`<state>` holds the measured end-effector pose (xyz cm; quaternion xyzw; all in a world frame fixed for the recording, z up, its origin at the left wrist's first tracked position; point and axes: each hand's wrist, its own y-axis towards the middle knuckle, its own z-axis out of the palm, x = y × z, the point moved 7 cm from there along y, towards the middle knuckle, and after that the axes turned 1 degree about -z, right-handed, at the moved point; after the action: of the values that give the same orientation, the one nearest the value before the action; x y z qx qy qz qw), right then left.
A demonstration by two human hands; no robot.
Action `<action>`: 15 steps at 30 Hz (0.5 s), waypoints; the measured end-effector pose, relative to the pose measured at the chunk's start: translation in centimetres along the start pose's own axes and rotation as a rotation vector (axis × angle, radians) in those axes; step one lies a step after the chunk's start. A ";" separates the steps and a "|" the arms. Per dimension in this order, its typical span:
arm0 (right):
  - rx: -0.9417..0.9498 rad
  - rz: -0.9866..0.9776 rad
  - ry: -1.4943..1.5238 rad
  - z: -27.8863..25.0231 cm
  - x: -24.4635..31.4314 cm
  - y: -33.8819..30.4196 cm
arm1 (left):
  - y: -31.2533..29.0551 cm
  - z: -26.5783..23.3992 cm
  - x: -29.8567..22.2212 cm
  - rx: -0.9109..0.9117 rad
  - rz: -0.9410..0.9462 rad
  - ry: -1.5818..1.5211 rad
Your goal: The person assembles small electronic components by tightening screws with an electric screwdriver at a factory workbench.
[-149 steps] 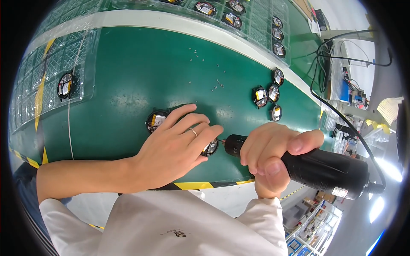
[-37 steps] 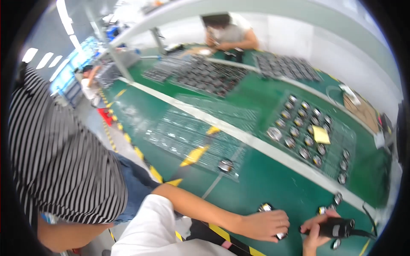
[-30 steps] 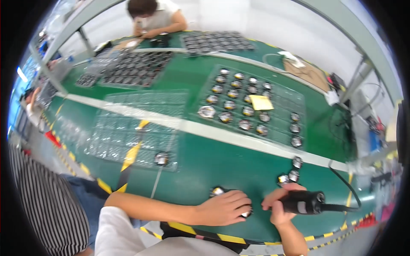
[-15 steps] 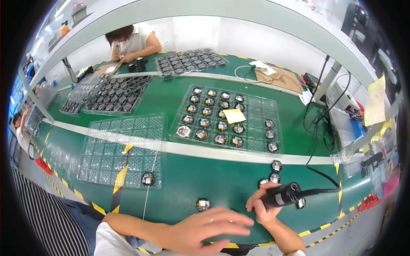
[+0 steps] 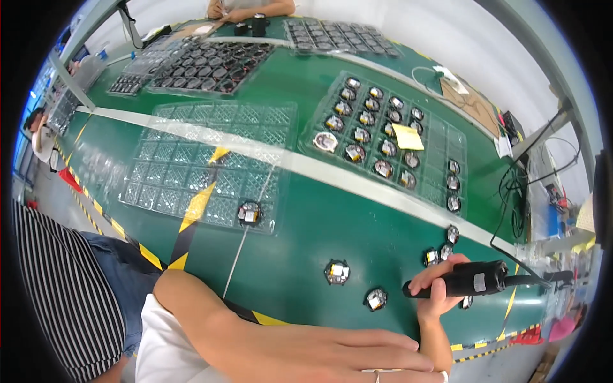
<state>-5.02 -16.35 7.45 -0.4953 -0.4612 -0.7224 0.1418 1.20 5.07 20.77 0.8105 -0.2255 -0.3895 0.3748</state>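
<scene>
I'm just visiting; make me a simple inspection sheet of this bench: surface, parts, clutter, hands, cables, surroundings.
Surface: green bench with striped tape along its near edge.
Parts: two round modules lie left of the black power driver, three more beyond it, one partly hidden by it.
Clutter: yellow note lies on the right clear tray.
Hands: left hand spread, nothing seen in it; right hand grips the driver.
Cables: black cord leaves the driver's rear; dark cables tangle at right.
Surroundings: co-worker's arms across the bench; person in striped top at left.

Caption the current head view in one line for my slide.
Right hand gripping a black corded tool, left hand in the foreground, round modules on the green bench beyond.
</scene>
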 end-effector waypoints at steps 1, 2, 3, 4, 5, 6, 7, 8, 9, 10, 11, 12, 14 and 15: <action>-0.004 0.006 0.002 0.0 0.1 0.0 | 0.5 -0.7 -0.3 -0.040 0.049 0.034; -0.021 0.016 0.001 0.1 0.0 0.0 | 0.7 -2.0 -0.8 -0.036 0.064 0.043; -0.020 0.021 -0.001 -0.1 -0.2 -0.1 | 1.3 -3.0 -0.7 0.229 0.006 0.048; -0.013 0.024 0.004 0.0 -0.3 -0.1 | 0.8 -3.3 -0.7 0.492 -0.056 0.065; -0.010 0.029 0.019 0.2 -0.5 -0.2 | -0.1 -3.6 -1.2 0.496 -0.047 0.075; -0.001 0.033 0.045 0.4 -0.4 -0.2 | -0.8 -4.4 -1.7 0.351 -0.062 0.051; 0.006 0.035 0.067 0.4 -0.3 -0.1 | -1.0 -5.2 -1.4 0.209 -0.072 0.023; 0.001 0.043 0.073 0.0 -0.4 -0.4 | -1.3 -6.7 -1.4 -0.007 0.162 0.090; -0.012 0.043 0.073 -0.5 -0.3 -0.7 | -2.0 -7.8 0.0 -0.365 0.115 -0.086; -0.021 0.050 0.084 -0.6 -0.1 -1.0 | -2.8 -8.3 0.7 -0.720 0.053 -0.259; -0.018 0.038 0.096 -0.7 -0.2 -0.8 | -3.8 -8.2 2.2 -1.016 -0.207 -0.464; -0.018 0.040 0.088 -0.5 -0.1 -0.8 | -4.2 -6.2 3.7 -0.839 -0.274 -0.394; -0.030 0.039 0.071 -0.7 -0.2 -0.9 | -3.4 -0.6 6.8 -0.365 -0.431 -0.049; -0.020 0.031 0.070 -0.6 -0.2 -0.8 | -3.6 2.7 8.0 -0.235 -0.434 0.066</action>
<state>-5.84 -16.46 6.76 -0.4782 -0.4409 -0.7416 0.1643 4.08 0.91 13.14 0.8031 0.0132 -0.4579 0.3811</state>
